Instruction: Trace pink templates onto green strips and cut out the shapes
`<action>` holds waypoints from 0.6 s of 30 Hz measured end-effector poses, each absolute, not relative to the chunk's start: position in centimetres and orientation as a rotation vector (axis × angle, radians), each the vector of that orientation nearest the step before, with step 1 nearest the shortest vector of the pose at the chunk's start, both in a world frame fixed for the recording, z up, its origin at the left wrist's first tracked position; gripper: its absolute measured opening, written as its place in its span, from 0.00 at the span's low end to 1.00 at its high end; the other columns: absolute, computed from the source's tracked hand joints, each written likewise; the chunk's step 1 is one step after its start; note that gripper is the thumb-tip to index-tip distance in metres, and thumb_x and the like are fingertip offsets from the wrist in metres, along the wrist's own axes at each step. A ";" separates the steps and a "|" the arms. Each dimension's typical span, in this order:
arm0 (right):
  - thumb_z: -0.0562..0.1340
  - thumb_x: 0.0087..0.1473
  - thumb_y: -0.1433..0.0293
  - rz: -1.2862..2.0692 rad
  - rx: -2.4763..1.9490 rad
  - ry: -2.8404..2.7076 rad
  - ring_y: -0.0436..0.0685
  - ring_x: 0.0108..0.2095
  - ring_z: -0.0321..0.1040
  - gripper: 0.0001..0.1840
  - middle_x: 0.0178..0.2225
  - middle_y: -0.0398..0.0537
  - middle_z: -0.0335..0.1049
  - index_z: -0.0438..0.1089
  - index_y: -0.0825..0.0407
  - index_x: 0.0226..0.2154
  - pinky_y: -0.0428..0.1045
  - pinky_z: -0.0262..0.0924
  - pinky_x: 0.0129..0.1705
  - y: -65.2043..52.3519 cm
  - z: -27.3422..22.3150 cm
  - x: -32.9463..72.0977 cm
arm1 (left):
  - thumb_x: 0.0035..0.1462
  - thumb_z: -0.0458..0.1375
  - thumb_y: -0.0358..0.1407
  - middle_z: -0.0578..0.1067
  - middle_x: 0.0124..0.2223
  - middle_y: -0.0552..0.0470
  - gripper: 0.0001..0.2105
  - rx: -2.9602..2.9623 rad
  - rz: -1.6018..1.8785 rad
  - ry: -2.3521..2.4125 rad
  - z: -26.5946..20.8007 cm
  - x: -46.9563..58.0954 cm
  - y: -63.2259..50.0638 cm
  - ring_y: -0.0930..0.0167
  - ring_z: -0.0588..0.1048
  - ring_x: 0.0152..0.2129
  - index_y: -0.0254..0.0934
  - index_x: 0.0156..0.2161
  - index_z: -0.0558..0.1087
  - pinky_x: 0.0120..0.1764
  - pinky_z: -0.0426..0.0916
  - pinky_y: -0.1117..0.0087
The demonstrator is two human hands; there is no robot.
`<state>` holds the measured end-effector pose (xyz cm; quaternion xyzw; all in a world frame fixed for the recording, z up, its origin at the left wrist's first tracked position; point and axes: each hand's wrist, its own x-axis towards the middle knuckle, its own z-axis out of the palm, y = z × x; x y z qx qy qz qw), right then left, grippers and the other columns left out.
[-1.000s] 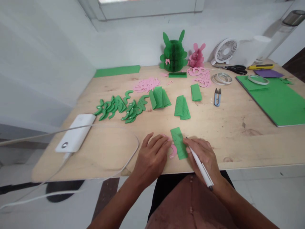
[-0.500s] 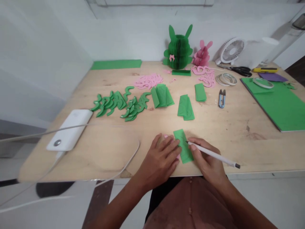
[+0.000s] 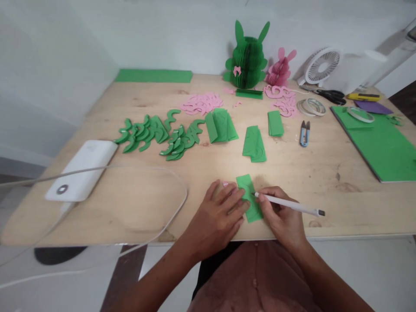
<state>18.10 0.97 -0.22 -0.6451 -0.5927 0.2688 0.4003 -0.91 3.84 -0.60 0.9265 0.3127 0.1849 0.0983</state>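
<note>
My left hand [image 3: 218, 214] lies flat with its fingers stretched out. It covers most of a pink paper piece [image 3: 225, 184], and its fingertips press on the left edge of a small green paper [image 3: 254, 212]. Curved lines are drawn on that paper. In my right hand [image 3: 286, 216] a white pencil [image 3: 292, 205] is pinched, slanting down to the left, its tip at the paper's right side. Beyond my hands lie drawn-on green paper pieces [image 3: 251, 143], a folded green piece [image 3: 275, 123] and a fanned green stack [image 3: 221, 125].
Cut green curved shapes [image 3: 177, 145] and pink cutouts [image 3: 203, 103] spread behind my left hand. A white power bank [image 3: 84, 171] with a looping cable [image 3: 182, 203] sits left. Blue snips [image 3: 304, 134], tape rolls [image 3: 311, 107], green sheets [image 3: 383, 147] and a fan [image 3: 323, 66] stand right. Paper rabbits [image 3: 248, 60] stand behind.
The view has shifted slightly. My left hand stays on the green paper. The pencil tip has moved only a little along it, and the pencil's rear end sits slightly higher.
</note>
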 end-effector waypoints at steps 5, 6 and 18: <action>0.58 0.57 0.67 0.656 -1.657 -1.526 0.52 0.27 0.68 0.06 0.27 0.44 0.72 0.69 0.50 0.32 0.47 0.62 0.29 1.0 -0.1 18.1 | 0.60 0.52 0.36 0.70 0.56 0.50 0.14 2.738 0.545 0.932 -0.5 -0.9 3.8 0.60 0.62 0.57 0.40 0.51 0.70 0.62 0.46 0.48; 0.58 0.57 0.67 0.651 -1.661 -1.532 0.52 0.27 0.68 0.06 0.27 0.44 0.71 0.69 0.50 0.32 0.47 0.62 0.29 1.0 0.0 18.1 | 0.60 0.52 0.36 0.70 0.56 0.50 0.14 2.736 0.546 0.931 -0.5 -0.9 3.8 0.60 0.62 0.57 0.41 0.51 0.70 0.62 0.47 0.48; 0.58 0.57 0.66 0.645 -1.687 -1.545 0.53 0.27 0.69 0.07 0.28 0.45 0.73 0.69 0.50 0.32 0.47 0.63 0.29 1.0 -0.1 18.1 | 0.60 0.52 0.36 0.70 0.56 0.49 0.14 2.731 0.537 0.927 -0.4 -0.9 3.9 0.61 0.61 0.57 0.41 0.51 0.69 0.62 0.46 0.48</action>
